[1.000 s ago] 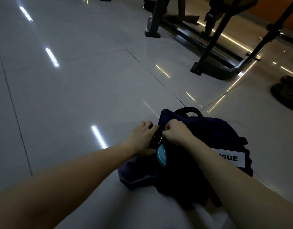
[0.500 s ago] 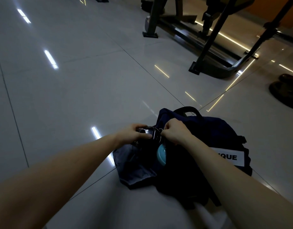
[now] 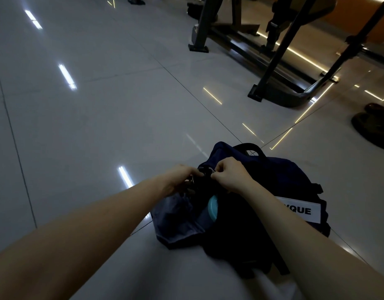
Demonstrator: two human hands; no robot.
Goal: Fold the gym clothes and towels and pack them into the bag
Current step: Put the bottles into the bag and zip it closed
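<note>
A dark navy backpack [image 3: 279, 182] lies on the glossy tiled floor [image 3: 100, 118], a white label with black letters on its side. Its flap [image 3: 176, 224] hangs open toward the left and a light-blue round object [image 3: 213, 208] shows in the opening. My left hand [image 3: 176, 180] grips the dark edge and a metal ring at the left of the opening. My right hand [image 3: 230, 176] pinches a small zipper pull at the top of the opening. The two hands nearly meet. No clothes or towels are visible outside the bag.
Dark metal legs of a gym machine [image 3: 273, 68] stand on the floor at the upper right. A pair of dark sandals [image 3: 377, 126] lies at the right edge. The light tiled floor stretches left and ahead of the bag.
My left hand lifted off the bag's side and took hold of the metal ring and edge by the opening. My right hand stayed at the zipper pull.
</note>
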